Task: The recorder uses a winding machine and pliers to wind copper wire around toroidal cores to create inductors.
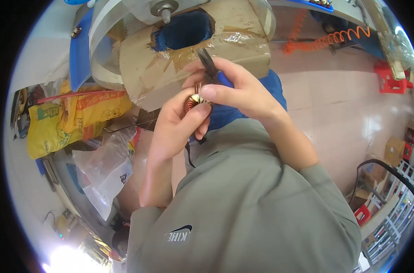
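Coil (188, 105) partly hidden under left hand (175, 119). Its wire ends (198, 86) too fine to count. Pliers (208, 63): handles mostly covered by right hand (241, 91). Upper-right tray (326, 8) cut off by top edge, contents too small to identify. Lower-left glare (72, 260) washes out detail.

Right hand (248, 91) had passage rightward over tiled floor (334, 100), orange coiled hose (325, 44) in the way farther ahead. Yellow bags (81, 113) lay left of left hand (177, 123), blue tray (81, 57) farther forward. Taped cardboard (243, 54) blocked straight ahead, metal spindle (165, 11) beyond.
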### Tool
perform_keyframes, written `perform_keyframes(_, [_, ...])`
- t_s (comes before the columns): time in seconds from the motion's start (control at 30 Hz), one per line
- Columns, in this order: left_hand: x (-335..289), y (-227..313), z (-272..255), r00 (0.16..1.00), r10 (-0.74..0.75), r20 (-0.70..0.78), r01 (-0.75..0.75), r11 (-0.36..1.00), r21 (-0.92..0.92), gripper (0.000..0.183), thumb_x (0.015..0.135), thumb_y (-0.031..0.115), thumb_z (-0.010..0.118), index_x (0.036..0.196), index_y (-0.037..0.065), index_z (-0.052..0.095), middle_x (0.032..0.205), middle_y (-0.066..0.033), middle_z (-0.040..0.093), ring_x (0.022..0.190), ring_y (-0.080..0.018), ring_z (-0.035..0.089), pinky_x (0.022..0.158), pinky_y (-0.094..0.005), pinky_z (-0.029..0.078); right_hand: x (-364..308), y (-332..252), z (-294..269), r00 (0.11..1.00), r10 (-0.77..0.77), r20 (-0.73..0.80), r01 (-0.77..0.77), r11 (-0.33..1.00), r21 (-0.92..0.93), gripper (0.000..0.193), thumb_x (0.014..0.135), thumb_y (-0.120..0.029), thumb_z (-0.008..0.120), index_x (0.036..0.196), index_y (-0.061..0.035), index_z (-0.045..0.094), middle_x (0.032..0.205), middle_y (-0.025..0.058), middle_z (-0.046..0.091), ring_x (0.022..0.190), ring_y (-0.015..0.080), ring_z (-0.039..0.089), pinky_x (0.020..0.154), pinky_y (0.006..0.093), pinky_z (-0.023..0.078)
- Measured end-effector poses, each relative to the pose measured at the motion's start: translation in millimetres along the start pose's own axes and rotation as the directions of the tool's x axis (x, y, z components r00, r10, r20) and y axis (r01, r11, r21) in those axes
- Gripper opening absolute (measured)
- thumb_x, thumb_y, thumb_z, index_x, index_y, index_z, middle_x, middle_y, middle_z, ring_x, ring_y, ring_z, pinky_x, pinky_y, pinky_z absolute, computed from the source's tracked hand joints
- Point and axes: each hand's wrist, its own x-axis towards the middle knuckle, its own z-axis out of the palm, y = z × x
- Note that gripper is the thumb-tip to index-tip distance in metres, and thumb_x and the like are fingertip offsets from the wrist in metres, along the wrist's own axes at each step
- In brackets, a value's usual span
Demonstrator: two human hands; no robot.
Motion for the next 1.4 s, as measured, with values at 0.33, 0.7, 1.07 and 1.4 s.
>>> perform_keyframes(0.33, [-10.5, -11.3, 5.5, 0.989, -0.034, 0.144, 0.065, 0.974, -0.217, 0.046, 0.107, 0.04, 0.045, 0.115, -0.003, 0.06, 0.062, 0.0028, 0.049, 0.051, -0.0091, 0.047, 0.051, -0.0249, 0.035, -21.6, 7.9, -7.1, 0.999, 0.03, 0.014, -0.031, 0.995, 0.098, 0.055, 0.096, -0.025, 0.072, 0.14, 0.0009, 0.053, 0.104, 0.0054, 0.068, 0.094, 0.0126, 0.063, 0.085, 0.0298, 0.049])
perform_keyframes(0.7, [-34.6, -28.6, 48.1, 0.735, 0.178, 0.654, 0.427, 0.627, -0.651, 0.066, 0.108, 0.06, 0.021, 0.106, 0.004, 0.056, 0.056, 0.0018, 0.048, 0.044, -0.0105, 0.038, 0.053, -0.028, 0.033, -67.8, 5.1, -2.8, 0.961, -0.176, 0.211, 0.155, 0.981, 0.116, 0.03, 0.091, -0.014, 0.076, 0.116, -0.0001, 0.065, 0.106, 0.0062, 0.07, 0.103, 0.0146, 0.064, 0.092, 0.0321, 0.05])
perform_keyframes(1.07, [-65.2, -12.2, 54.2, 0.966, 0.249, -0.07, -0.238, 0.962, 0.135, 0.055, 0.111, 0.032, 0.043, 0.156, 0.003, 0.03, 0.107, -0.0128, 0.068, 0.082, -0.0185, 0.069, 0.071, -0.0289, 0.056, -70.6, -11.8, 25.0, 0.995, -0.102, -0.002, 0.102, 0.99, -0.093, 0.019, 0.093, -0.003, 0.073, 0.108, -0.0014, 0.062, 0.094, 0.0036, 0.066, 0.089, 0.0101, 0.065, 0.077, 0.026, 0.055])
perform_keyframes(1.4, [-59.3, -10.9, 40.1, 0.972, 0.234, 0.017, -0.234, 0.972, 0.002, 0.056, 0.108, 0.024, 0.053, 0.157, 0.007, 0.032, 0.089, -0.0081, 0.066, 0.068, -0.0124, 0.064, 0.062, -0.0228, 0.052, -101.9, -8.9, 2.0, 0.964, -0.153, -0.217, 0.157, 0.988, 0.001, 0.038, 0.111, -0.031, 0.047, 0.128, -0.0014, 0.065, 0.102, 0.0043, 0.066, 0.094, 0.0126, 0.06, 0.089, 0.0297, 0.049])
